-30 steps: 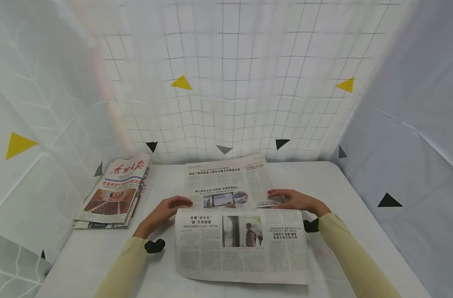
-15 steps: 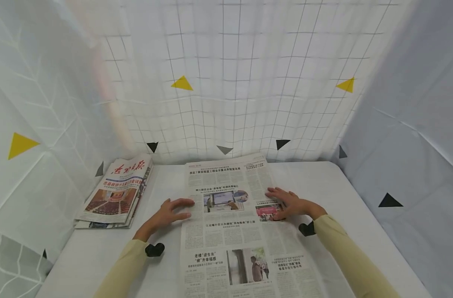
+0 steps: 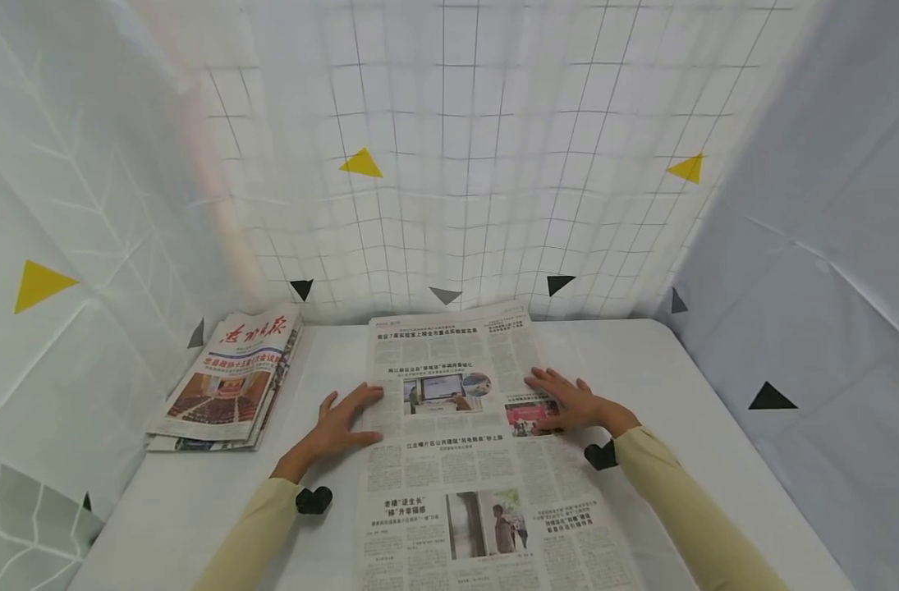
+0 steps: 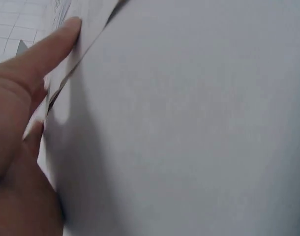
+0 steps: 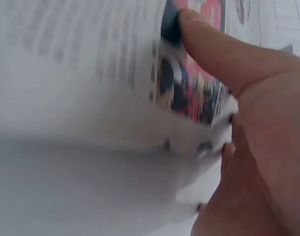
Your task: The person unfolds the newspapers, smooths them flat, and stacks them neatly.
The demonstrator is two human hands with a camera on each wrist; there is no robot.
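From my distant seat I watch one long newspaper (image 3: 449, 472) on the white surface (image 3: 612, 353); it lies unfolded between the two hands, its far end close to the grid-lined wall (image 3: 493, 197), its near end passing out of the head view; the left hand (image 3: 334, 427) is at its left edge, and its grip is spread, with thumb and forefinger well apart and their tips at the paper; the right hand (image 3: 578, 405) rests on the right edge, and its grip is spread also, the thumb being at a pink picture (image 3: 526, 419) printed on the page; I see neither hand pinching.

Higher on the page I see a picture with a screen (image 3: 445, 394); lower is a picture with a standing person (image 3: 486, 524); at the far left of the surface, well apart from the long sheet, there is a stack of folded newspapers (image 3: 223, 386), with red title on top; both arms wear cream sleeves (image 3: 689, 505), and a black thing (image 3: 314, 500) sits by the left wrist.
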